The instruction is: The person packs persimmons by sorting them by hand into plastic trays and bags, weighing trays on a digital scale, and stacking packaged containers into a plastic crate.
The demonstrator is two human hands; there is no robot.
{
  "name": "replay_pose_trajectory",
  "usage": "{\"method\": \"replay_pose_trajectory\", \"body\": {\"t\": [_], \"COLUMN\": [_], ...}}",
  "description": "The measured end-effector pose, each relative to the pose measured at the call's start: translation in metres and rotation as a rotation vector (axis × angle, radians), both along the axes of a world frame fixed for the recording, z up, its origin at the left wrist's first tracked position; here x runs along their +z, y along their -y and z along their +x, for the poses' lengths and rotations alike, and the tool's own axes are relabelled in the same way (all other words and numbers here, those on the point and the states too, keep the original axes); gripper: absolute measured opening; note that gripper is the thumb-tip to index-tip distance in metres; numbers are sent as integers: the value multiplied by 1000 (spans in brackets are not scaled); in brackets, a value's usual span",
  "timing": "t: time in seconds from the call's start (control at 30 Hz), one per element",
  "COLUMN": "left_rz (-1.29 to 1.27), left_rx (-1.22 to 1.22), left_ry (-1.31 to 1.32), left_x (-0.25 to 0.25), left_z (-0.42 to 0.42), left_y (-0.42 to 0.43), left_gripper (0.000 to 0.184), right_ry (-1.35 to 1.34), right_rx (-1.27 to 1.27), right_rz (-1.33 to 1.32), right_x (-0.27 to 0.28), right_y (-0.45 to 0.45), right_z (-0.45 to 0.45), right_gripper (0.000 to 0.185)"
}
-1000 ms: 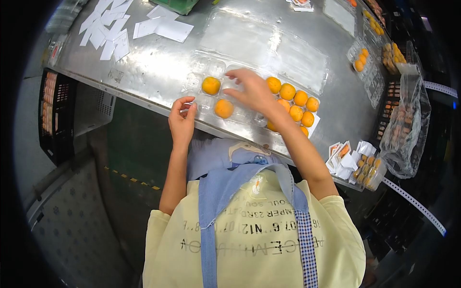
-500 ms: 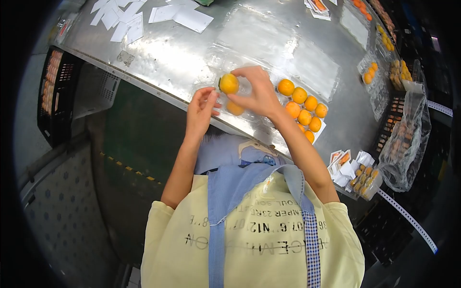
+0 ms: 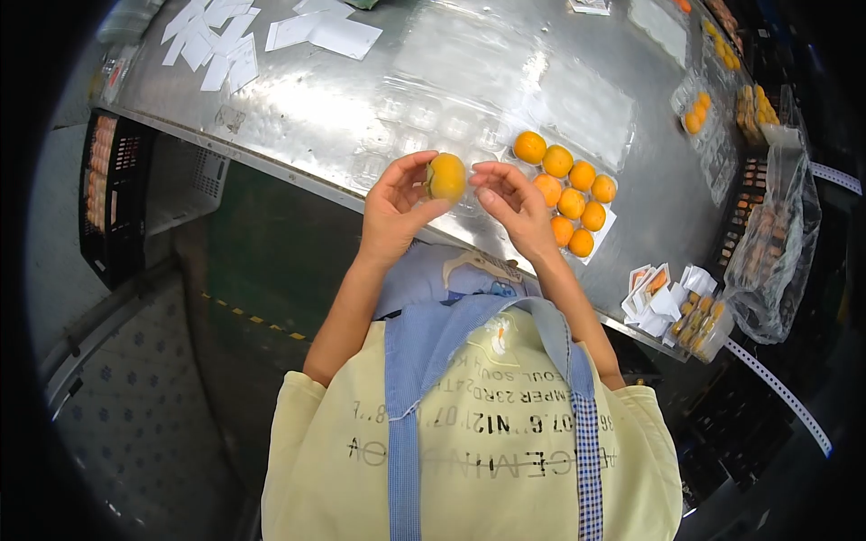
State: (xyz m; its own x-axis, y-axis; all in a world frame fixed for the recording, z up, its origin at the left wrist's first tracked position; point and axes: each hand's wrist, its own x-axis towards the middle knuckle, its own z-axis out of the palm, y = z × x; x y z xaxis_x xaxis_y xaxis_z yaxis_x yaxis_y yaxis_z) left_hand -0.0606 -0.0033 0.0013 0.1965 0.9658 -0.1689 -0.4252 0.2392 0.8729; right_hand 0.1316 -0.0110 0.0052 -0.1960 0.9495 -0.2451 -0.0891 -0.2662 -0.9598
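the left hand (image 3: 391,213) is pinching an orange fruit (image 3: 446,177) alone. the right hand (image 3: 526,219) is hovering just beside, loosely spread, empty.

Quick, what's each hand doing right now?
Left hand: holding a round, yellow-orange fruit.
Right hand: open, fingers curved, holding nothing, beside the fruit.

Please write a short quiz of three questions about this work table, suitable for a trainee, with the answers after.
1. Which hand is closed around a fruit?
2. True or false: the white slips all lie inside a crate.
3. What colour is the crate at the far left of the view? (A) black (B) red (C) yellow

Key:
1. The left hand.
2. False; slips lie on the table.
3. A
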Motion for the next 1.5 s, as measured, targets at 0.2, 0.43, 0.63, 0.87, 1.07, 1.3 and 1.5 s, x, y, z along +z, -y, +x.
{"method": "replay_pose_trajectory", "body": {"t": [0.2,0.43,0.63,0.87,1.07,1.3,1.5], "left_rz": [208,126,2,-48,-57,-51,-50], "left_rx": [-96,-76,-16,31,46,73,136], "left_ry": [-302,-437,-414,-392,-445,-494,-500], "left_x": [-2,9,-18,-21,-29,-37,-44], "left_z": [9,12,-10,-13,-14,-24,-34], "left_y": [4,8,6,2,4,2,-4], "left_gripper": [59,55,34,25,22,21,20], "right_ry": [-139,243,981,1157,1213,1226,1058], "right_rx": [10,-179,55,114,108,41,147], "right_rz": [-194,-39,363,540,575,541,725], "right_x": [6,-12,-9,-21,-28,-16,-21], "right_y": [5,6,24,31,32,25,0], "right_z": [-3,45,65,48,46,40,-7], "right_gripper": [39,47,46,42,44,46,52]}}
